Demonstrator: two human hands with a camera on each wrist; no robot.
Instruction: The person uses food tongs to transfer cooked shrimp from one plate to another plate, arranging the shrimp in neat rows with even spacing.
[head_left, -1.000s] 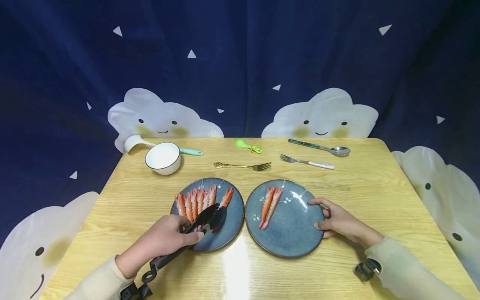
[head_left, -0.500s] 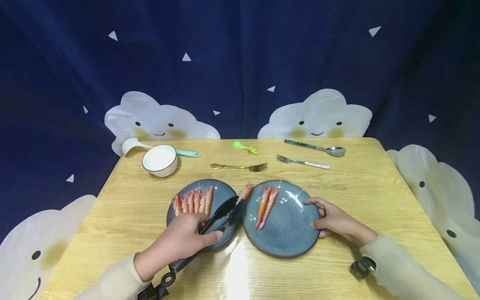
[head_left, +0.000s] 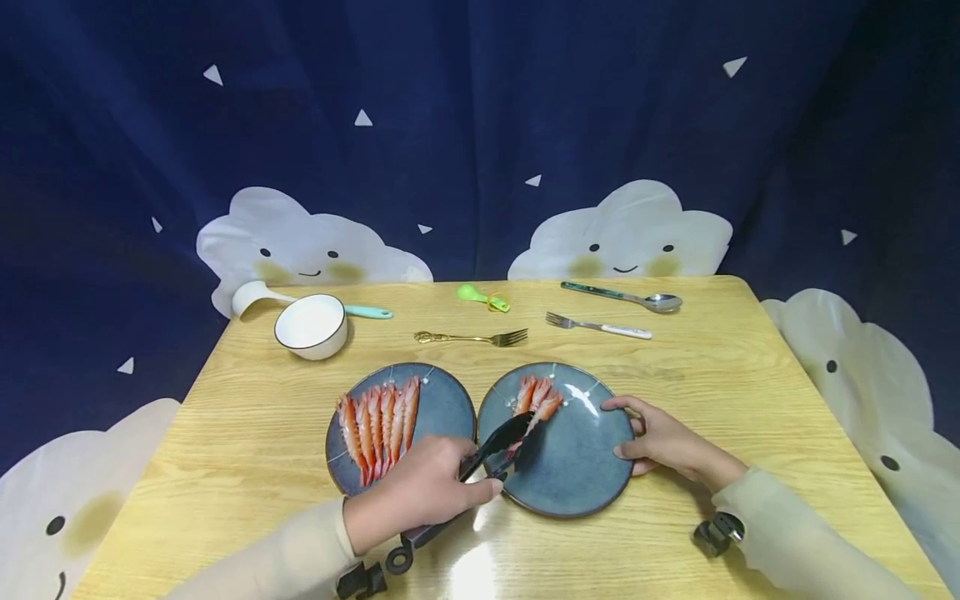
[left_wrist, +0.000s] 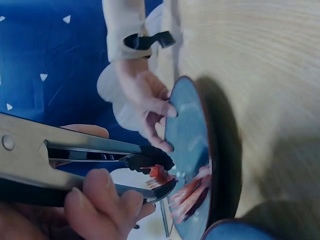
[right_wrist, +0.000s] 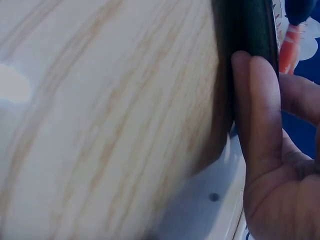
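My left hand (head_left: 423, 492) grips black-tipped tongs (head_left: 504, 437) over the right-hand blue plate (head_left: 581, 475). Between the tong tips is a red-and-white shrimp (left_wrist: 159, 175), beside two other shrimp (left_wrist: 189, 201) lying on that plate. In the head view the tongs partly cover these shrimp. My right hand (head_left: 663, 443) pinches the plate's right rim, thumb above and fingers partly below; the right wrist view shows the fingers (right_wrist: 262, 100) at the plate's underside. A second blue plate (head_left: 448, 400), left of it, bears a row of several shrimp (head_left: 386, 421), partly behind my left hand.
Behind the plates lie a gold fork (head_left: 472, 338), a white-handled fork (head_left: 600, 326), a spoon (head_left: 660, 302) and a small green spoon (head_left: 480, 296). A white bowl (head_left: 311, 325) stands at the back left, in front of a ladle (head_left: 367, 312). The two plates sit close together.
My left hand has carried the shrimp in the tongs rightward, from the left plate to above the right plate. My right hand keeps hold of the right plate's rim.
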